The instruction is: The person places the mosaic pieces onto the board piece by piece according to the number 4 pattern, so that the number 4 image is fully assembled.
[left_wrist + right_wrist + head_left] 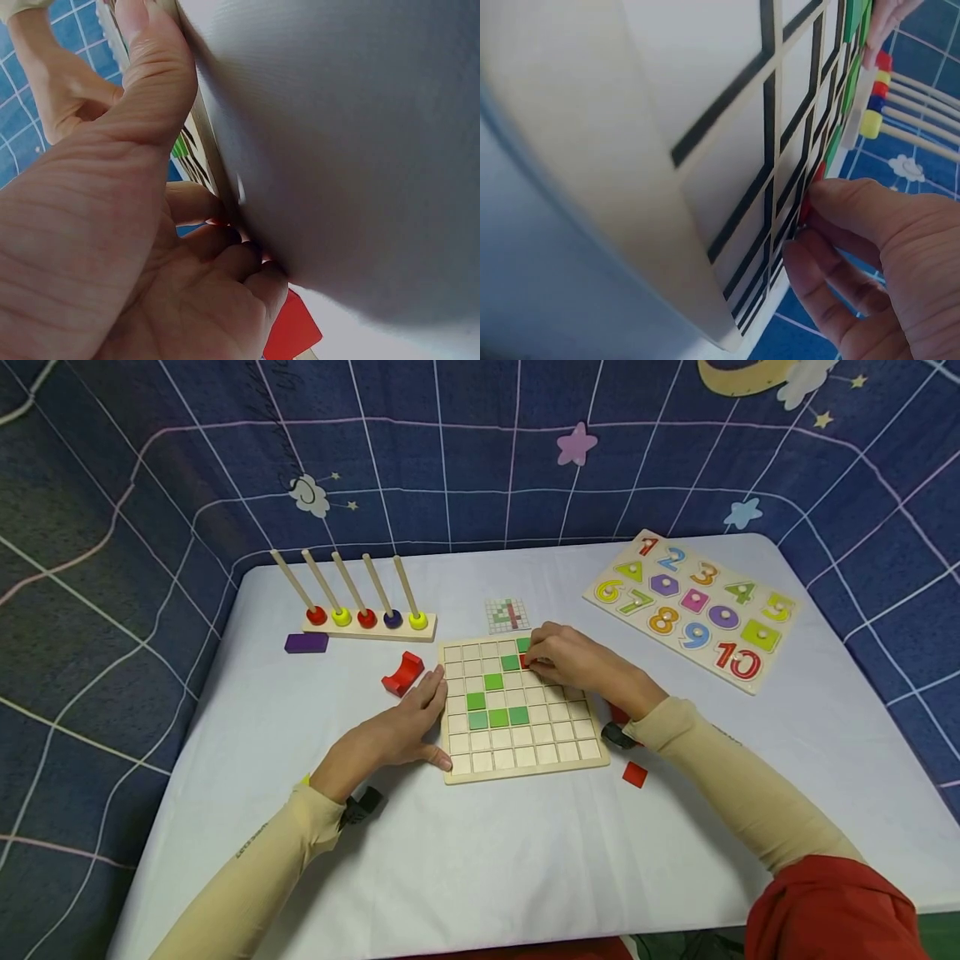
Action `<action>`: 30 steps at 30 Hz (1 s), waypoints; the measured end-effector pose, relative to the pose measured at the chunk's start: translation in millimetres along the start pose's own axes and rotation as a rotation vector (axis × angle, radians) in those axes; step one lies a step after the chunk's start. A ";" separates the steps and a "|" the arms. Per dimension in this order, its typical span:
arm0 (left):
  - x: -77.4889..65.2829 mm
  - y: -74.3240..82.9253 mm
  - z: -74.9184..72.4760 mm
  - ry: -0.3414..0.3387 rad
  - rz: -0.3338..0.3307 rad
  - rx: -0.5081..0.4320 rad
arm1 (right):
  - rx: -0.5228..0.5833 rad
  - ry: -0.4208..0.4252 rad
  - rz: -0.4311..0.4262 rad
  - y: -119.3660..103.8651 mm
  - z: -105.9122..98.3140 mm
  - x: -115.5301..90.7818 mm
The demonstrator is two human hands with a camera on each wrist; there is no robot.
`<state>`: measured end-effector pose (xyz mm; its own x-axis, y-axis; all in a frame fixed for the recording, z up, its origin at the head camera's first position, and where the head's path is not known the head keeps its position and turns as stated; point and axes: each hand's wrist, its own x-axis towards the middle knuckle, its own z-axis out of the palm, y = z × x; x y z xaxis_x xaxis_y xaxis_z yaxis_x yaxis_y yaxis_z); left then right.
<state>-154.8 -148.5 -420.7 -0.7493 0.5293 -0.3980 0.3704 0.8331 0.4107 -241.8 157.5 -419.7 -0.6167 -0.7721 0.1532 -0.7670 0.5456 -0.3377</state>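
A wooden grid board (495,763) lies on the white table, with several green square tiles (492,682) set in its cells. My left hand (401,724) rests along the board's left edge, its thumb at the lower left corner and its fingers reaching up the side. Over the upper right of the grid, my right hand (573,664) pinches a red square tile (811,193) between thumb and fingers, down at a cell. Part of that tile is hidden by the fingers. Just behind the board lies a small pattern card (507,616) showing coloured squares.
A loose red tile (635,774) lies right of the board; more red shows beside the right wrist. Left stand a red arched block (403,674), a purple block (306,643) and a peg stand (371,632) with coloured rings. A number puzzle board (693,610) lies back right.
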 end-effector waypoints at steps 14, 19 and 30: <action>0.3 1.4 1.0 -0.010 -0.012 -0.001 | 0.029 -0.018 0.011 0.0 0.4 -1.6; 1.2 0.0 0.1 -0.008 -0.010 -0.004 | 0.043 -0.010 0.023 1.4 -3.9 -4.6; -0.7 0.2 0.4 0.004 0.000 0.001 | 0.070 -0.010 0.063 -0.2 -17.5 -17.6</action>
<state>-153.9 -148.6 -420.7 -0.7516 0.5285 -0.3947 0.3706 0.8333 0.4101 -233.8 176.7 -406.1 -0.6611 -0.7406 0.1203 -0.7124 0.5693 -0.4104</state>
